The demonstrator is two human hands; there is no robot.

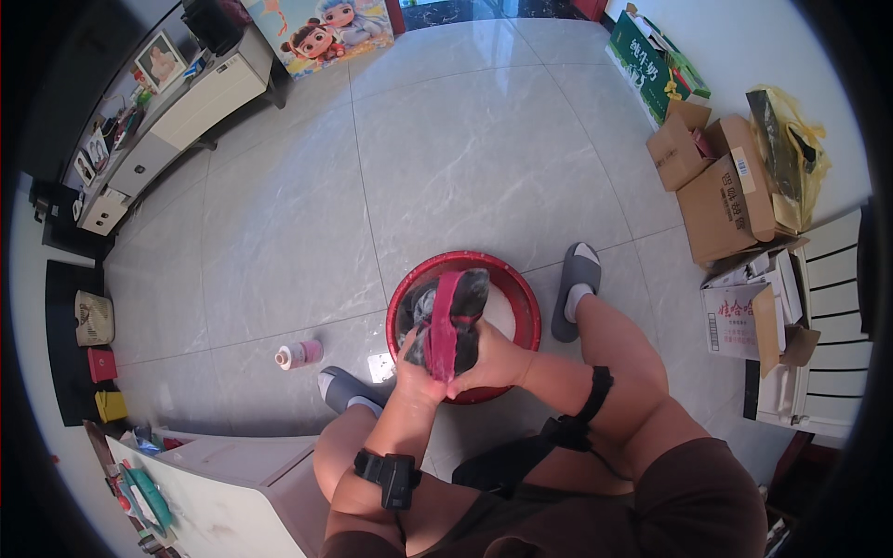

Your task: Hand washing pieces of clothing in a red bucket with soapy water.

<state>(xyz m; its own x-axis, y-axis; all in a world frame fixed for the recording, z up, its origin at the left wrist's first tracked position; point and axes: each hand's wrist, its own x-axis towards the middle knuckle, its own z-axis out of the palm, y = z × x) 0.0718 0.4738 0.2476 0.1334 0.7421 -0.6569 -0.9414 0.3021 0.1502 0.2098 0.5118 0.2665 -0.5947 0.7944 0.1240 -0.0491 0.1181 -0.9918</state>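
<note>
Both my hands hold a dark wet shoe or similar item [469, 293] with a pink strip [442, 328] along its middle, above a red plastic basin [524, 279]. My left hand [417, 376] grips its near left side. From the right, my right hand [497, 359] grips the other side, its thumb close to the near end. Whitish, sudsy water [502, 301] shows in the basin, and a dark wet item [411, 303] lies at its left side. What exactly the held item is, I cannot tell for certain.
A white bottle with a pink label [300, 354] lies on the tiled floor left of the basin. My slippered feet flank the basin. Cardboard boxes [718, 209] stand along the right wall; a low cabinet [188, 111] is at upper left, a white cabinet [230, 481] at lower left.
</note>
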